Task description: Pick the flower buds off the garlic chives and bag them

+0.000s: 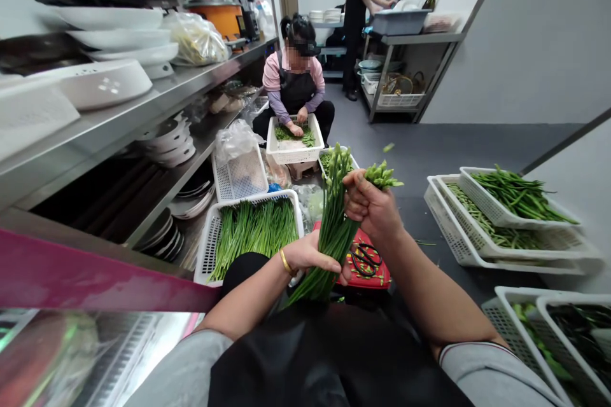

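My left hand (321, 255), with a gold bracelet at the wrist, is wrapped around the lower stalks of a bunch of flowering chives (333, 222). The bunch stands nearly upright, with pale buds at its top. Beside its upper part, my right hand (370, 200) is closed on a cluster of chive buds (382, 175), which stick out past the thumb. A small green piece (387, 147) is in the air above them. Below my hands, black scissors (365, 259) lie on a red surface (370, 280) scattered with green bits.
A white basket of long green chives (258, 229) stands at my left knee. Ahead, a squatting co-worker (296, 82) handles greens in a white basket (296, 156). Stacked baskets of green vegetables (515, 197) are on the right. A steel shelf (200, 79) with dishes runs along the left.
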